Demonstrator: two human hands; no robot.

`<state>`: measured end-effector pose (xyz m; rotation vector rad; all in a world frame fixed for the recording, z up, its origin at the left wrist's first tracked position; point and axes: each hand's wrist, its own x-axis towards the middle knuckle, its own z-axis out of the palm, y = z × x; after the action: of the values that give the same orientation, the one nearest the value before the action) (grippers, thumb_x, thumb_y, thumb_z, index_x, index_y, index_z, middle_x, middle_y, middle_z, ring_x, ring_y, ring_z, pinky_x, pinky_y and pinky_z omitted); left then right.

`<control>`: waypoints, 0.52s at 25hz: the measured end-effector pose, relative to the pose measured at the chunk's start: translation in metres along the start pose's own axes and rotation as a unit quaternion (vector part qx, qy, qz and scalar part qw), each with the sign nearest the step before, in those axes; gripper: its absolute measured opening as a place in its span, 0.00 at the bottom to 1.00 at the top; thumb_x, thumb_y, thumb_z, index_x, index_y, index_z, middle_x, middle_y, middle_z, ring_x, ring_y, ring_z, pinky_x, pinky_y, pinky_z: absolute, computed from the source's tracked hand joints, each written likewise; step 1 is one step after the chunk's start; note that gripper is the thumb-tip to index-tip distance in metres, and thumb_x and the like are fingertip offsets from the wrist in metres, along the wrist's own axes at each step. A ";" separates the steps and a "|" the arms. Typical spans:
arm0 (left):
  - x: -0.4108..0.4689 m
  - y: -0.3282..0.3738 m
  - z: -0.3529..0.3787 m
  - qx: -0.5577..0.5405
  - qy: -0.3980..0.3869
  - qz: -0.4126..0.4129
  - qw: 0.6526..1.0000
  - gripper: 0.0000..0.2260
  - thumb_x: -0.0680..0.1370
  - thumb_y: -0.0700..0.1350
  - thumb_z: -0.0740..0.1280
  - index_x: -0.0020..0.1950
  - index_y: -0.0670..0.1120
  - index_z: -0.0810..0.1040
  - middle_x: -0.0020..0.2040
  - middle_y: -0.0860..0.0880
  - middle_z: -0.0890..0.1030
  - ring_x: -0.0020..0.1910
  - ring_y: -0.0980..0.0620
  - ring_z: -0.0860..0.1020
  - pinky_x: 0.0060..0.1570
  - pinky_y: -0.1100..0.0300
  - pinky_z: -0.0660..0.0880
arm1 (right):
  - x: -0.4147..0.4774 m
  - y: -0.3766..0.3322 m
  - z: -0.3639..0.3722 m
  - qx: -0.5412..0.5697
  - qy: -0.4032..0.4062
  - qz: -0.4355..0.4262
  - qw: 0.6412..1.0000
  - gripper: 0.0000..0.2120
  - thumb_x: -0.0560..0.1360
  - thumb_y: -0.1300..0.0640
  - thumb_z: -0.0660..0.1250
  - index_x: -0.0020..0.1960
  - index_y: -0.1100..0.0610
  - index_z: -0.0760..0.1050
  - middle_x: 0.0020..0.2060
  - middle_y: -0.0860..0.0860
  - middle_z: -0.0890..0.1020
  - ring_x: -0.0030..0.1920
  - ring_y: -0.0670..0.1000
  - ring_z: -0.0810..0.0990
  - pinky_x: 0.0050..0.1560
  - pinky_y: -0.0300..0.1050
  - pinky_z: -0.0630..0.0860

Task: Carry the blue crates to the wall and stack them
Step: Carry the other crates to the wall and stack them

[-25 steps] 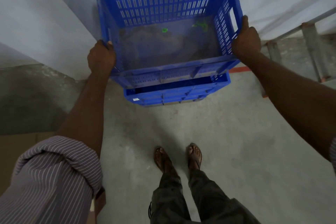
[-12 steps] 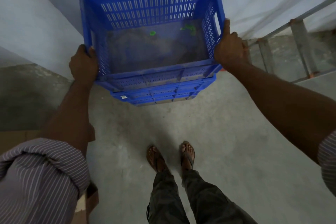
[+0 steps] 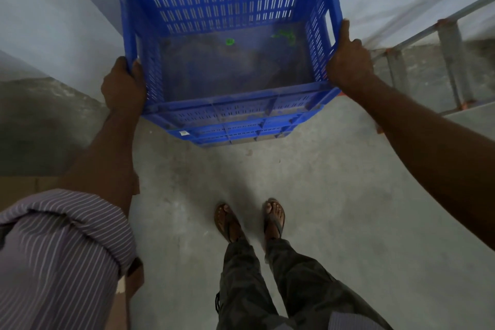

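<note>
Blue crate [image 3: 227, 8] between my left hand [image 3: 123, 86] and right hand [image 3: 348, 64], fingers clenched round its rims; lower crate's [image 3: 241, 134] sticker [image 3: 183, 132] illegible.

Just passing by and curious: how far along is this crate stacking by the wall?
Done: a lower blue slotted plastic crate sits on the floor by the pale wall. In hand: the left hand and right hand grip the side rims of an upper blue slotted plastic crate directly above it; I cannot tell whether it is seated. Left: settling it and letting go. Other crates are not in view.
</note>
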<state>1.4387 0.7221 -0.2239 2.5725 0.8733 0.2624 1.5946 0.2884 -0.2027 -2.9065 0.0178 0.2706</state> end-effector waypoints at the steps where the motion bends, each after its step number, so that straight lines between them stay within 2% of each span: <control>1: 0.001 0.003 0.001 -0.001 0.007 -0.004 1.000 0.20 0.84 0.55 0.56 0.57 0.38 0.75 0.54 0.33 0.80 0.53 0.32 0.78 0.49 0.45 0.71 | -0.001 0.000 0.002 -0.004 0.008 0.002 1.000 0.39 0.79 0.60 0.61 0.83 0.53 0.43 0.64 0.67 0.73 0.61 0.70 0.76 0.60 0.64 0.73; 5: 0.001 0.005 0.005 0.003 0.012 0.000 1.000 0.21 0.84 0.55 0.56 0.58 0.38 0.75 0.55 0.34 0.81 0.53 0.34 0.79 0.50 0.45 0.71 | 0.000 0.001 0.003 0.029 0.028 -0.001 0.999 0.37 0.79 0.58 0.58 0.84 0.50 0.46 0.63 0.64 0.74 0.59 0.68 0.77 0.57 0.62 0.75; 9: 0.003 -0.002 0.003 -0.004 0.015 -0.001 1.000 0.21 0.83 0.55 0.57 0.57 0.38 0.76 0.54 0.33 0.81 0.53 0.33 0.79 0.50 0.45 0.71 | -0.016 -0.001 0.007 0.000 0.039 0.006 0.999 0.37 0.81 0.58 0.58 0.84 0.51 0.43 0.62 0.63 0.74 0.59 0.66 0.77 0.49 0.53 0.71; 13: 0.001 -0.002 0.002 -0.021 0.017 -0.003 1.000 0.20 0.83 0.55 0.58 0.57 0.39 0.77 0.54 0.34 0.81 0.54 0.33 0.79 0.51 0.47 0.71 | -0.014 -0.001 0.004 0.019 0.031 0.008 0.999 0.36 0.81 0.56 0.58 0.84 0.50 0.44 0.63 0.64 0.74 0.61 0.68 0.77 0.55 0.58 0.74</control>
<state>1.4394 0.7235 -0.2263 2.5331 0.8774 0.3206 1.5803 0.2897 -0.2037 -2.8769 0.0545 0.1809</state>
